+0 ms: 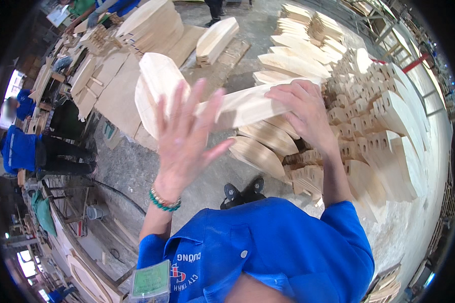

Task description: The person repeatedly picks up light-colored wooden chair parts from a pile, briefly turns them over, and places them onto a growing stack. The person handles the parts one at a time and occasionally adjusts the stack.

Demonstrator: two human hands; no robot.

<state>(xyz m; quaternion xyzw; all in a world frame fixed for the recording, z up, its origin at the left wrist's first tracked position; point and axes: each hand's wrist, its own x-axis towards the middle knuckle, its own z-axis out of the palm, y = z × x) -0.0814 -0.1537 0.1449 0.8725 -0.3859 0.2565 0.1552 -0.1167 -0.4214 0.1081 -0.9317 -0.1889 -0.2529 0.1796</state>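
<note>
Right hand (301,108) grips the wooden board (247,107) above the stacked boards (369,121); left hand (184,139) is open, fingers spread, holding nothing, in front of the board's rounded end

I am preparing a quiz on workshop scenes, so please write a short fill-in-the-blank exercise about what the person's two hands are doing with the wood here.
1. The right hand rests on a long pale wooden piece with a rounded end, held above a stack of similar ____ pieces.
2. The left hand is raised with its fingers ____.
3. The left wrist wears a bracelet of ____ beads.
4. The person wears a ____ shirt.

Missing words: wooden; spread; green; blue
</note>
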